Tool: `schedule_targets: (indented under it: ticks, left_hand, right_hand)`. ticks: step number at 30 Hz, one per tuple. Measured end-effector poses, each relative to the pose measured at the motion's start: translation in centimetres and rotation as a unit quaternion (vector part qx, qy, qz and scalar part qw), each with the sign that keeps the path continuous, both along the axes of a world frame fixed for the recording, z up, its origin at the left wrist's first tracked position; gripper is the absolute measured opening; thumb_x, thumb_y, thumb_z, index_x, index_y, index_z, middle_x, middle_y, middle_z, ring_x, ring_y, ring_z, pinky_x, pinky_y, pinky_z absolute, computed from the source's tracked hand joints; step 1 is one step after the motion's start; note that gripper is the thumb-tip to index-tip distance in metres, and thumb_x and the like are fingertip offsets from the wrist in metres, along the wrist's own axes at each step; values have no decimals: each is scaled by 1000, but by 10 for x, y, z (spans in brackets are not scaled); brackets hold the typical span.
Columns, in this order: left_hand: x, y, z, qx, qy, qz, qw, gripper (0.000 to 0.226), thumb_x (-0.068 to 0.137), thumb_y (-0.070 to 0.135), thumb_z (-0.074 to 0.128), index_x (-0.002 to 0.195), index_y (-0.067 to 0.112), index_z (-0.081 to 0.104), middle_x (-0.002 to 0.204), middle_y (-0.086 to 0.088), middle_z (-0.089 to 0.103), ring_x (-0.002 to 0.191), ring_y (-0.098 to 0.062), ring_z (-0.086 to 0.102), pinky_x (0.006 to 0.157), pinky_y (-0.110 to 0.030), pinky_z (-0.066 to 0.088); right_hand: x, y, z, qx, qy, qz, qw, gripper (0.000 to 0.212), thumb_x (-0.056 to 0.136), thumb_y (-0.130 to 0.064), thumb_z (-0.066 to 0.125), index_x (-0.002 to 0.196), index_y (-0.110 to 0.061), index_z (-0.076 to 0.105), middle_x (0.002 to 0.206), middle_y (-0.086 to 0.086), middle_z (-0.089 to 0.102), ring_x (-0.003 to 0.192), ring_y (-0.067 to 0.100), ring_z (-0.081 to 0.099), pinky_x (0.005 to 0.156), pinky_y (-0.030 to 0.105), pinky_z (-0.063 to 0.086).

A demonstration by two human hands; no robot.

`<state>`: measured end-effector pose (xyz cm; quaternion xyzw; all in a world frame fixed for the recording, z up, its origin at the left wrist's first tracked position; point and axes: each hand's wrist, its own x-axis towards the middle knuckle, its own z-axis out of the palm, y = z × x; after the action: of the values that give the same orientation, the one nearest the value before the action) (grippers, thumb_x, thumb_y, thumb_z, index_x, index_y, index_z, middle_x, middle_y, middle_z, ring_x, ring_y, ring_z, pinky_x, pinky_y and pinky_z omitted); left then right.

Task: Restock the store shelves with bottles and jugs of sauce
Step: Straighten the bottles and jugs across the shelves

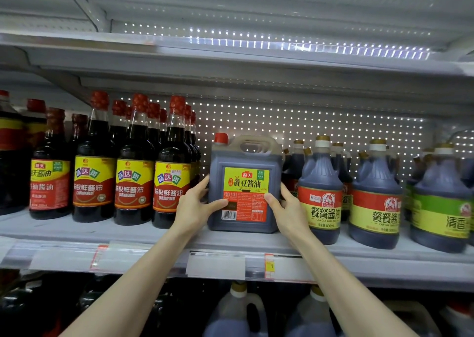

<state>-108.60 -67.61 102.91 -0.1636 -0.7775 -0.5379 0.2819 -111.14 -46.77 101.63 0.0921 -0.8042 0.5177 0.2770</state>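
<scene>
A square dark soy-sauce jug [245,162] with a red cap, a top handle and a yellow-and-red label stands upright on the grey middle shelf [154,231]. My left hand [196,205] grips its lower left side, thumb across the front. At the lower right side my right hand [287,209] grips it the same way, thumb on the label. The jug sits in a gap between tall red-capped bottles [133,172] on its left and round-bellied jugs [320,190] on its right.
More round jugs [375,198] fill the shelf to the right, one with a green label [441,203]. Behind the square jug the perforated back panel [307,123] shows. Price-tag strips [215,266] line the shelf edge. Large jugs [238,311] stand on the shelf below.
</scene>
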Motion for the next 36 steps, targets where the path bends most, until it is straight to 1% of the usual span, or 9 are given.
schedule_targets:
  ticks: [3, 4, 7, 11, 12, 16, 22, 27, 36]
  left_hand:
    - [1, 0, 0, 7, -1, -14, 1000, 69, 82, 13, 73, 142, 24, 42, 115, 13, 56, 106, -2, 51, 77, -10, 46]
    - [1, 0, 0, 10, -2, -18, 1000, 68, 82, 13, 73, 142, 24, 42, 116, 12, 56, 106, -2, 51, 78, -11, 47]
    - [1, 0, 1, 14, -7, -21, 1000, 68, 83, 13, 72, 143, 22, 41, 124, 6, 57, 111, -5, 49, 91, -27, 49]
    - [0, -1, 0, 2, 3, -8, 1000, 68, 82, 14, 73, 142, 23, 43, 127, 4, 60, 109, -2, 49, 83, -10, 43]
    - [0, -1, 0, 0, 3, -7, 1000, 68, 82, 14, 73, 143, 23, 42, 128, 3, 60, 110, -2, 49, 83, -10, 44]
    - [1, 0, 0, 4, -3, -7, 1000, 70, 82, 14, 73, 144, 21, 40, 134, -3, 57, 121, -13, 49, 99, -33, 46]
    - [-1, 0, -1, 5, -7, -13, 1000, 71, 83, 13, 72, 145, 22, 39, 133, 0, 57, 115, -5, 46, 93, -23, 43]
    - [0, 0, 0, 7, -27, -17, 999, 73, 84, 14, 71, 147, 19, 35, 138, -2, 53, 128, -16, 47, 101, -34, 44]
    - [12, 4, 5, -26, -49, 6, 998, 71, 88, 14, 66, 149, 14, 28, 142, -7, 49, 130, -22, 47, 100, -33, 44]
  right_hand:
    - [1, -1, 0, -5, 0, 2, 1000, 63, 96, -40, 52, 152, -25, 26, 141, 4, 52, 122, 21, 55, 99, 43, 50]
    - [2, -1, 0, -7, -1, 2, 1000, 64, 96, -40, 52, 153, -25, 25, 142, 4, 51, 123, 22, 54, 100, 43, 50]
    - [2, -2, 0, -2, 1, 2, 1000, 64, 96, -41, 52, 152, -25, 26, 142, 5, 51, 124, 22, 54, 99, 44, 50]
    - [4, -1, 2, -8, -1, 15, 1000, 63, 96, -39, 52, 152, -25, 26, 139, 3, 54, 121, 20, 55, 99, 43, 50]
    - [4, -1, 1, -8, -3, 16, 1000, 63, 96, -39, 52, 152, -25, 26, 139, 3, 54, 121, 20, 55, 99, 43, 50]
    - [5, -1, 2, -2, -6, 15, 1000, 63, 97, -38, 52, 152, -25, 26, 140, 3, 53, 121, 20, 55, 99, 41, 51]
    - [7, -2, 3, -4, -14, 10, 1000, 64, 97, -38, 52, 153, -25, 24, 142, 4, 51, 123, 21, 54, 98, 41, 51]
    - [10, -4, 5, 2, -22, 4, 1000, 62, 97, -37, 52, 153, -26, 25, 140, 3, 52, 121, 20, 55, 98, 40, 51]
    - [33, -8, 16, -19, -57, 14, 998, 62, 96, -32, 56, 150, -23, 30, 137, 6, 56, 122, 23, 55, 100, 43, 50]
